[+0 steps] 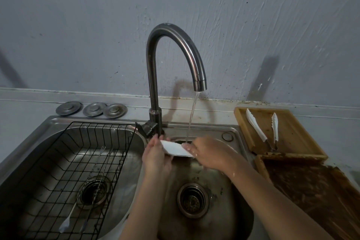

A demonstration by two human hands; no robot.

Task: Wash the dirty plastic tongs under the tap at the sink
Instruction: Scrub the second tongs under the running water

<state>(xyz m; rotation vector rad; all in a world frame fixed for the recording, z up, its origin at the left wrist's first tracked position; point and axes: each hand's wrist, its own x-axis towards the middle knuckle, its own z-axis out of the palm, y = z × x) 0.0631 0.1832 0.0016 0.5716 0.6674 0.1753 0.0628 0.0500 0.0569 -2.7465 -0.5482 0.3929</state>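
A white plastic piece of the tongs (175,149) lies across both my hands over the right sink basin (214,191). My left hand (155,156) cups its left end from below. My right hand (209,152) grips its right end, wet, right where the water stream (191,117) from the curved metal tap (171,54) lands. A second pair of white tongs (263,128) with a metal hinge lies spread open on the wooden tray (292,134) to the right of the sink.
The left basin holds a black wire rack (64,167) with long thin brushes in it. Three metal drain lids (91,109) lie on the ledge behind. A dark worn wooden board (311,191) sits at the near right. A grey wall stands close behind the tap.
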